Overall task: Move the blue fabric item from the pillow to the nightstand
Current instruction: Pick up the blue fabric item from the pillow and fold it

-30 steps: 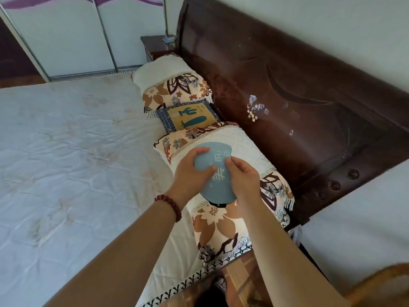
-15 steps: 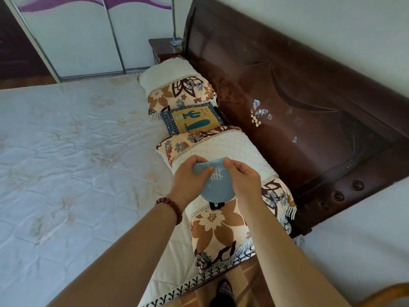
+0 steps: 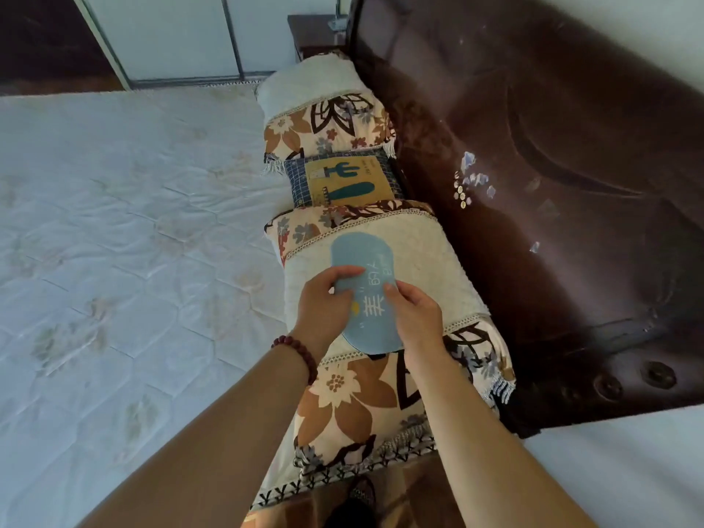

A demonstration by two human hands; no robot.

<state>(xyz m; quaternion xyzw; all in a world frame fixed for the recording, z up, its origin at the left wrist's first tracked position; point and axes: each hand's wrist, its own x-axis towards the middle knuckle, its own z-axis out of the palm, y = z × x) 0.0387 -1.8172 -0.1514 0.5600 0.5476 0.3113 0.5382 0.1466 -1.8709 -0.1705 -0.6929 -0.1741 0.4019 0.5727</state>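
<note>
The blue fabric item (image 3: 362, 261) is a flat oval with white characters, lying spread out on the near pillow (image 3: 426, 268), a white pillow with brown floral ends. My left hand (image 3: 324, 302) pinches its left edge. My right hand (image 3: 413, 314) presses on its right side with the fingers on the cloth. The dark wooden nightstand (image 3: 310, 32) stands far away at the head of the bed, beyond the far pillow.
A second floral pillow (image 3: 324, 108) and a small cactus cushion (image 3: 343, 181) lie further along the dark headboard (image 3: 533, 184). The white quilted mattress (image 3: 133, 242) spreads to the left. Sliding wardrobe doors (image 3: 183, 32) stand behind.
The blue item was folded small between both hands half a second ago; now it lies unfolded to full length on the pillow, with both hands still on it.
</note>
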